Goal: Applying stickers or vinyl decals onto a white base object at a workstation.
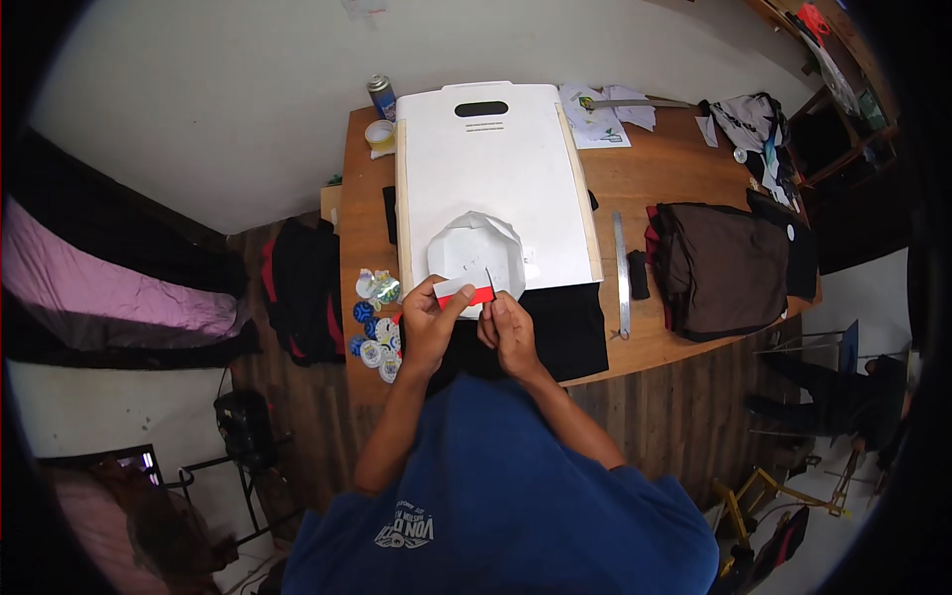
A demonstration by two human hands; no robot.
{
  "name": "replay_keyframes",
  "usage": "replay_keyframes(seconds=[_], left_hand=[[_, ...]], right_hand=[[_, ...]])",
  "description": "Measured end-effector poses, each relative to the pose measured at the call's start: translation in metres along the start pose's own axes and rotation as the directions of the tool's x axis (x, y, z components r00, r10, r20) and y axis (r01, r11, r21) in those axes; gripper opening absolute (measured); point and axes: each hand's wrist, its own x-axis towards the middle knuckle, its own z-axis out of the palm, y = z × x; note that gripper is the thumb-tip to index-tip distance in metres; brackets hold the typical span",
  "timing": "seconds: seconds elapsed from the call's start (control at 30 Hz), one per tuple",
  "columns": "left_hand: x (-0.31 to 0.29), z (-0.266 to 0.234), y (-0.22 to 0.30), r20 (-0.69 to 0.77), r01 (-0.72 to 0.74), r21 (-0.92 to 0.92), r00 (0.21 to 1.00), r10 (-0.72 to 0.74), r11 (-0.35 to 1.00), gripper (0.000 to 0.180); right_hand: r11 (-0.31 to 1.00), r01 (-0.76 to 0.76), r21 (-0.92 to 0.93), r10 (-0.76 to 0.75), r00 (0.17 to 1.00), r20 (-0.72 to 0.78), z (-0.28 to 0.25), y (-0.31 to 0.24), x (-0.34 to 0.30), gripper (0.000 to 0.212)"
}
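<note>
Lying left of centre, round stickers (375, 327) dot the wooden surface (684, 188). Left hand (428, 322) and right hand (508, 332) each have a grip clamped on a red-and-white card (466, 293), frame centre, over folded white paper (476, 250); a steel ruler (621, 273) lies right.

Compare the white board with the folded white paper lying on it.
The board is a large flat rectangle with a dark slot handle near its far end; the paper is much smaller, many-sided and creased into folds. The board rests on the table; the paper lies on the board's near end, next to both hands, left and right, which hold a red and white card. Both are white.
</note>
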Motion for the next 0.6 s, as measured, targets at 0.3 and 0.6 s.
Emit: replay_keyframes(seconds=[0.3, 0.6], left_hand=[[0.0008, -0.0004, 0.0019, 0.009, -0.014, -0.026, 1.0, 0.014, 1.0, 0.012], [-0.0004, 0.0004, 0.0002, 0.01, -0.002, 0.005, 1.0, 0.002, 1.0, 0.012]], right_hand=[[1.0, -0.005, 0.028, 0.005, 1.0, -0.021, 0.0019, -0.0057, -0.001, 0.032], [0.999, -0.007, 0.034, 0.007, 1.0, -0.001, 0.0016, -0.0044, -0.0015, 0.031]])
